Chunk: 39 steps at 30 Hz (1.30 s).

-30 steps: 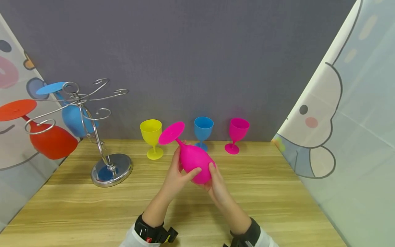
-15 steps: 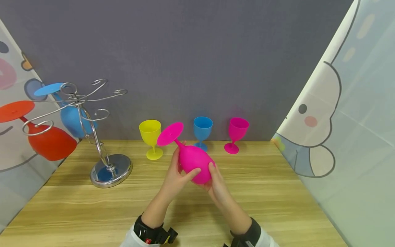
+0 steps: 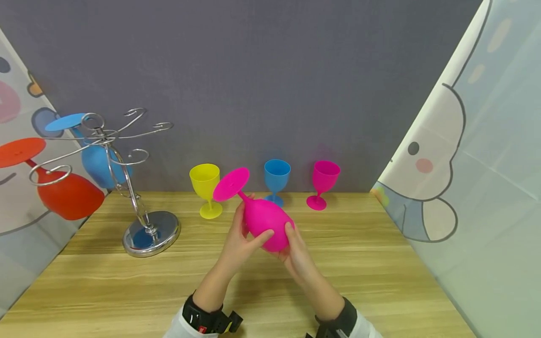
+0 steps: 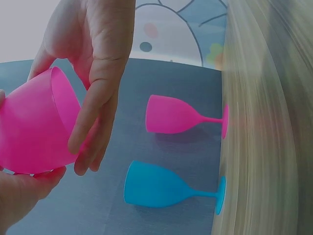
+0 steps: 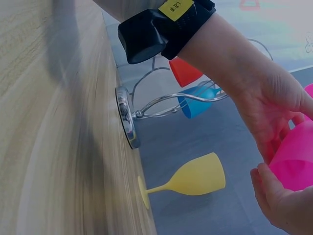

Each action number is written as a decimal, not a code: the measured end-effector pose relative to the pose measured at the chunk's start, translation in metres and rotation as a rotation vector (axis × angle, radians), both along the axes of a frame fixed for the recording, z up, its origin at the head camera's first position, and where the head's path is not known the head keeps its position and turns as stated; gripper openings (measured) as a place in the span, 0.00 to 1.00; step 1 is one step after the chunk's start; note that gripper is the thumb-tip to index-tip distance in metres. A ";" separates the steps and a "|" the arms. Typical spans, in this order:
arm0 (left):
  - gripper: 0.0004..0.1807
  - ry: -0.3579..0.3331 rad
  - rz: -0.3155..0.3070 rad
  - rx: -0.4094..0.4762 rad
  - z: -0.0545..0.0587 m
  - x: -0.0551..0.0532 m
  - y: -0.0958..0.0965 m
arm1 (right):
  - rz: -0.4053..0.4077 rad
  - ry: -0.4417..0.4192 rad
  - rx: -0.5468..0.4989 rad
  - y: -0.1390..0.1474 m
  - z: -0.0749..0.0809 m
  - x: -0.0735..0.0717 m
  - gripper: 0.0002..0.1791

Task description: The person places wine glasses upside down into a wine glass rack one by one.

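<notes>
Both hands hold a pink goblet above the table, tilted with its round foot up to the left and its mouth down to the right. My left hand grips the bowl near the stem, thumb across its side. At the rim end, my right hand holds the bowl between thumb and fingers. The left wrist view shows the right hand's fingers at the rim of the goblet. Behind stand a yellow goblet, a blue goblet and a second pink goblet, all upright.
A chrome stemware rack with curled arms stands on the wooden table at the left. A red goblet and a blue goblet hang from it upside down. A grey panel rises behind the table.
The view has shifted very slightly, so the rack and goblets sit a little further left. Both hands keep the same hold on the pink goblet.
</notes>
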<state>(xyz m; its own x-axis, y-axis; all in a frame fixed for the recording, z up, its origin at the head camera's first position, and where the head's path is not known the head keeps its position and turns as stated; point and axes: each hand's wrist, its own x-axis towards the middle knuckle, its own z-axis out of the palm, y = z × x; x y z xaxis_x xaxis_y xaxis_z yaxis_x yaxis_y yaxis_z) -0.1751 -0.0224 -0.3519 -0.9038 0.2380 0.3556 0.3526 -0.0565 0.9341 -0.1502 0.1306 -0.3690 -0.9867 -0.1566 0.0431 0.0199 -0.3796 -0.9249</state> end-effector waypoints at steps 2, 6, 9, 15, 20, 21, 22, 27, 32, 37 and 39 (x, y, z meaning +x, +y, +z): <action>0.47 0.013 -0.005 0.006 0.000 0.000 0.000 | -0.001 -0.001 -0.003 0.000 0.000 0.000 0.34; 0.46 0.031 -0.008 0.014 0.001 0.001 0.000 | -0.003 0.002 -0.003 0.000 0.001 0.000 0.34; 0.47 0.033 -0.001 0.016 0.002 0.002 0.000 | -0.008 0.014 0.018 0.000 0.001 -0.001 0.34; 0.47 0.026 0.019 0.010 0.004 0.002 0.000 | 0.013 0.066 0.089 0.005 0.001 -0.001 0.36; 0.47 0.024 0.047 -0.008 0.007 0.003 -0.006 | 0.044 0.129 0.126 0.010 0.001 -0.004 0.44; 0.47 0.030 0.056 -0.011 0.008 0.003 -0.008 | 0.047 0.147 0.122 0.011 0.001 -0.005 0.46; 0.47 0.031 0.062 -0.008 0.010 0.004 -0.010 | 0.052 0.170 0.118 0.013 0.001 -0.006 0.48; 0.46 0.056 0.134 -0.056 0.020 0.007 -0.027 | 0.081 0.261 0.126 0.019 0.003 -0.012 0.49; 0.45 0.142 0.251 -0.191 0.034 0.013 -0.049 | 0.041 0.308 0.218 0.028 0.006 -0.022 0.49; 0.45 0.136 0.299 -0.278 0.053 0.016 -0.070 | 0.000 0.359 0.316 0.042 0.017 -0.035 0.42; 0.46 0.123 0.309 -0.303 0.062 0.016 -0.077 | -0.008 0.377 0.353 0.048 0.025 -0.041 0.41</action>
